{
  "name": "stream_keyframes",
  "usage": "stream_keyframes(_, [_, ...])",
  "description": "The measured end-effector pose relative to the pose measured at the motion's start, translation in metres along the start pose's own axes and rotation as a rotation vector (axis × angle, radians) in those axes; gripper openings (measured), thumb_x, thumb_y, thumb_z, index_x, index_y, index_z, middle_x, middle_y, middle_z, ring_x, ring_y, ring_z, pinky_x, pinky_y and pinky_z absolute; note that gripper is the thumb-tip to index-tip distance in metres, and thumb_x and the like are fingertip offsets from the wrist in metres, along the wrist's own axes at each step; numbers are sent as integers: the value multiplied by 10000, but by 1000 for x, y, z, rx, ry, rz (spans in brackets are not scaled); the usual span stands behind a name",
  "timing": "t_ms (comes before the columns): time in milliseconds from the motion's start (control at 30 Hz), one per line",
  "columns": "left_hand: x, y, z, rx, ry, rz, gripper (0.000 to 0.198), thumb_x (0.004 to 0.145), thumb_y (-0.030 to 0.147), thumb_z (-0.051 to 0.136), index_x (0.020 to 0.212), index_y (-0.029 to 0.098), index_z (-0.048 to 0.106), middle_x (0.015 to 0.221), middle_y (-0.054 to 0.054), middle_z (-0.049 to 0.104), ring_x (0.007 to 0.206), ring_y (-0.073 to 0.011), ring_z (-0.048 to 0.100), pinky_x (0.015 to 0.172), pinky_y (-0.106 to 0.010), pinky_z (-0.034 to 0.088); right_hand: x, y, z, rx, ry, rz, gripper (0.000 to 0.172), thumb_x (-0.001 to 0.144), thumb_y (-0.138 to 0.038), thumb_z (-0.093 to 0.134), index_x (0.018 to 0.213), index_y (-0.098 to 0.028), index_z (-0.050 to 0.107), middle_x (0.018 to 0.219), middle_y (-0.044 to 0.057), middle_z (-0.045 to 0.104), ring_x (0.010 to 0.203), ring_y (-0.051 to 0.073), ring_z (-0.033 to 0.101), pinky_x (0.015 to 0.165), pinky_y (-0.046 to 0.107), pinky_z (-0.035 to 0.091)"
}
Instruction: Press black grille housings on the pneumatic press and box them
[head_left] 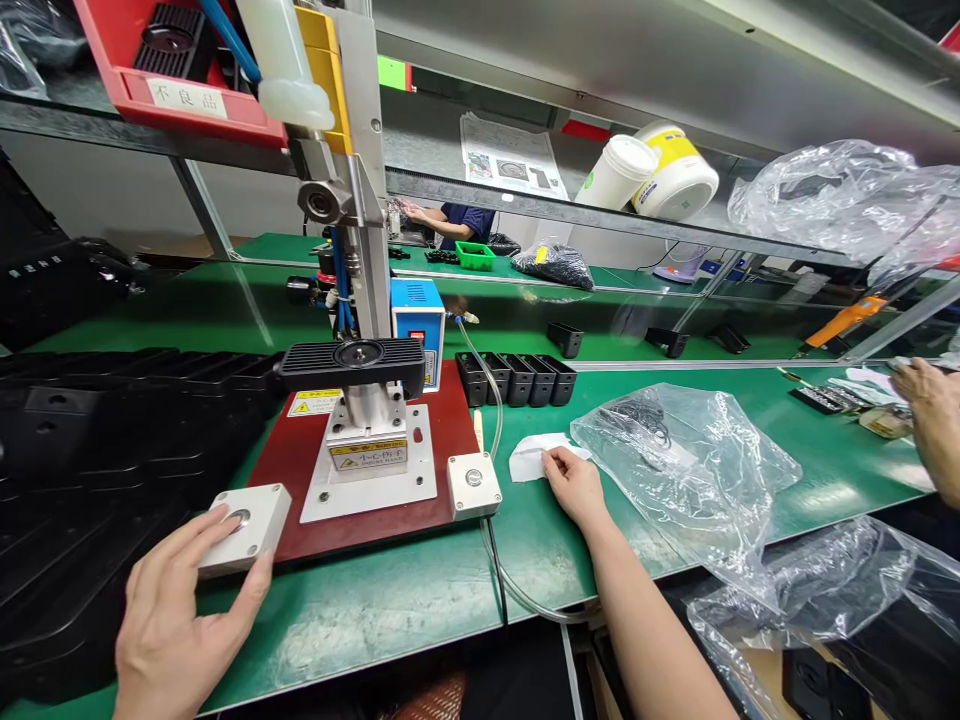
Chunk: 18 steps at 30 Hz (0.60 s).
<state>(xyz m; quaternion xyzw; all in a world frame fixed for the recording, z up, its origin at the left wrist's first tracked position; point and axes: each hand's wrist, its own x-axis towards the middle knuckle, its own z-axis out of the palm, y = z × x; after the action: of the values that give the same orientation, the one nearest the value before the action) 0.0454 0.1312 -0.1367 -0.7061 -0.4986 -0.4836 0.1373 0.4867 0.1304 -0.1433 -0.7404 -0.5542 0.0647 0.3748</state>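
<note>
Head view: the open left hand (pixel 180 610) is laid on a push-button box (pixel 244 530), the half-curled right hand (pixel 577 490) is set on a white sheet (pixel 534 460), its hold not discernible; black housings (pixel 517 380) are lined up beside the press (pixel 352 400).

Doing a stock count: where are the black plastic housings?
In the head view, the black housings stand lined up on the green bench, right of the blue control box.

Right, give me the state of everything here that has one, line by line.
Left hand: fingers on white push-button box
Right hand: resting on white sheet
Black finned part: atop metal post
Clear plastic bag: crumpled, dark coils inside
Black cases: five, upright in a row
</note>
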Motion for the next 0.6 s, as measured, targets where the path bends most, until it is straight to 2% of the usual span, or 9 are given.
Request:
stream_keyframes(467, [0, -2, 0, -20, 6, 1, 440, 818, 280, 681, 1226, 158, 570, 1205, -186, 625, 1099, -333, 618, 1020, -523, 461, -13, -6, -4, 52, 85, -83, 415, 893, -544, 431, 733, -204, 608, 533, -7, 539, 471, 141, 475, 505, 263, 392])
stream_keyframes(533, [0, -2, 1, -20, 2, 4, 432, 820, 278, 678, 1220, 158, 569, 1207, -187, 623, 1100, -332, 616, 1020, -522, 460, -23, -7, -12, 56, 123, -113, 400, 899, -535, 435, 756, -209, 620, 555, 5, 565, 483, 152, 501, 520, 277, 415])
stream_keyframes(600, [0, -3, 2, -17, 0, 7, 427, 819, 274, 679, 1217, 168, 568, 1206, -179, 624, 1100, -327, 617, 1022, -518, 458, -36, -2, -32, 41, 199, -142, 377, 878, -543, 470, 763, -221, 629, 606, 35, 605, 512, 176, 532, 551, 311, 435])
